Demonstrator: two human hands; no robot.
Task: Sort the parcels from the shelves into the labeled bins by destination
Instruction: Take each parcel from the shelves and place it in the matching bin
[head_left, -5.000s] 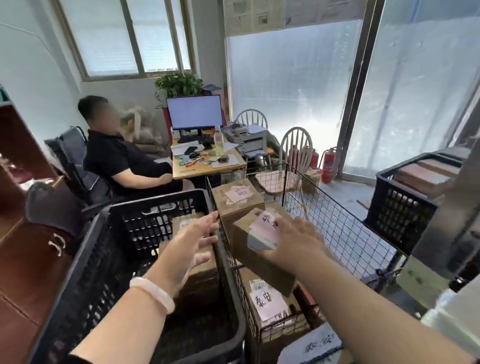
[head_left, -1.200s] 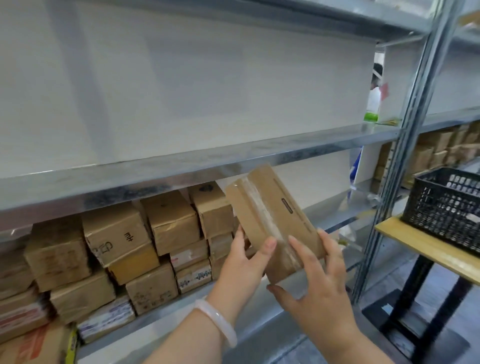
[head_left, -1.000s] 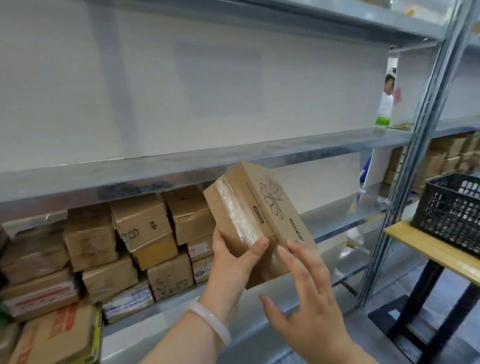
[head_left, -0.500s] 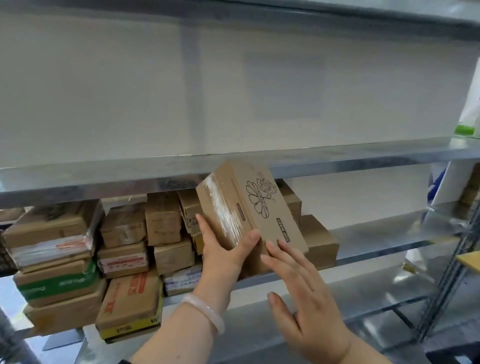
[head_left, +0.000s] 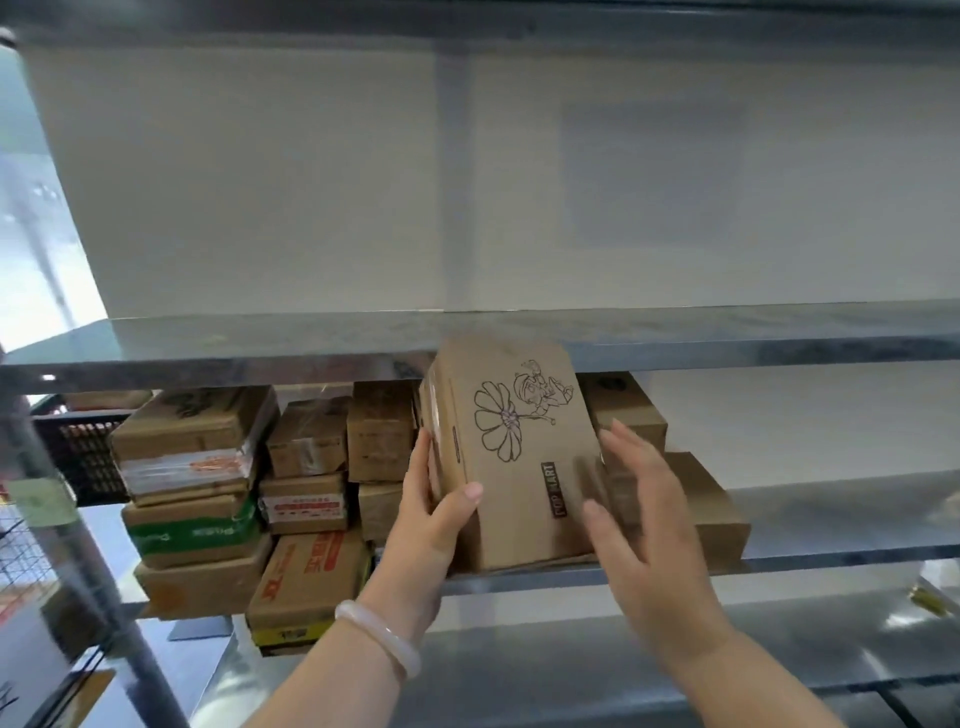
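Parcel (head_left: 519, 467) held on end, long axis near-vertical, by left hand (head_left: 431, 525).

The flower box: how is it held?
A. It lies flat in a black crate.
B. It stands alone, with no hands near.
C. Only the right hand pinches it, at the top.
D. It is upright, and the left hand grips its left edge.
D: the left hand curls round the left edge of the upright box, thumb on its front, while the right hand is open at its right side.
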